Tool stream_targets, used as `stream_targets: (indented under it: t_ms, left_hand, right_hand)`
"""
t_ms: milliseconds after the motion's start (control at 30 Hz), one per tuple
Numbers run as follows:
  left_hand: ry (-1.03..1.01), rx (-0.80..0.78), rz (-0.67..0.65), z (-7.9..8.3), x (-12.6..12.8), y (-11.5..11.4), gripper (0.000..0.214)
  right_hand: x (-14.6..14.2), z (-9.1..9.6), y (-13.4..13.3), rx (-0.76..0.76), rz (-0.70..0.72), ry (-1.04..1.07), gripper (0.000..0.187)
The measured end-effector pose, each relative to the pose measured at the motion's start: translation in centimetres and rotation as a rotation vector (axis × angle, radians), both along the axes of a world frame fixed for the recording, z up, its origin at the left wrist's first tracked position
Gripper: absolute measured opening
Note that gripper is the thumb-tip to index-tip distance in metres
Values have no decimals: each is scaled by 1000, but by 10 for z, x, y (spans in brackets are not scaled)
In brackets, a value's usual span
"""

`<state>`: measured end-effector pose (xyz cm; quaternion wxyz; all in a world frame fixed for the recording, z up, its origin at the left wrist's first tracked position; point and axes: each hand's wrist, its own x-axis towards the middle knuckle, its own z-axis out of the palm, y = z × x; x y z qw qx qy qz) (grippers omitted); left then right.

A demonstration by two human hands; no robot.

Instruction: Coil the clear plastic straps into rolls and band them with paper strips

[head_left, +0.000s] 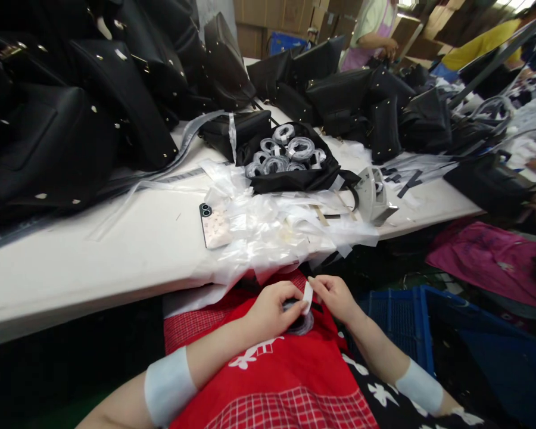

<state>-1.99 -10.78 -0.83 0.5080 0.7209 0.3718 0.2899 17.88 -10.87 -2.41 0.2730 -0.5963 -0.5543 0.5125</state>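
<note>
Above the red apron on my lap, my left hand (277, 307) is closed around a coiled strap in clear plastic (304, 323), its fingers covering much of the coil. A small white strip (308, 297) stands up from the coil. My right hand (333, 295) pinches the strip's upper end between thumb and finger. On the table, several similar wrapped coils (301, 149) sit in a black fabric bag (290, 182). Thin clear plastic sheets (277, 226) lie spread between that bag and me.
A phone (215, 226) lies on the white table (129, 238). Black handbags (53, 137) crowd the left and back. A grey tape dispenser (373, 195) stands right of the plastic. A blue crate (424, 322) is low at my right. Other people work at the back and right.
</note>
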Motion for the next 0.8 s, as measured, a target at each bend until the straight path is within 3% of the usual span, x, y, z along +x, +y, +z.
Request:
stream_targets:
  t_ms: [67,133,200,300,467,567,700,800]
  left_hand:
    - [-16,43,-34,0,1,-2,18]
    - [-42,62,-64,0,1,-3,18]
    - [-63,67,-73,1,1,-3,18]
    - [-63,82,-17,2,0,-3,16]
    - [20,-26,172,-2,3,-1,11]
    - [56,-147,185,-7,6,1,7]
    - [50,-169,203,-7,10,0,3]
    - [20,-150,232,-6,11,-3,13]
  right_hand:
    - [2,-5,-1,-150,30,68,60]
    - [0,-7,-3,-285,11,223,52]
    - [-6,-7,-6,-327,-72,367,41]
    - [-15,-3,-8,-242,-175,433,32]
    - [-16,6,-8,9,-133,264,17]
    - [-9,13,-6,-29,-49,254,19]
    - [0,23,-2,-123,152,343,29]
    - [2,21,1,-168,120,292,29]
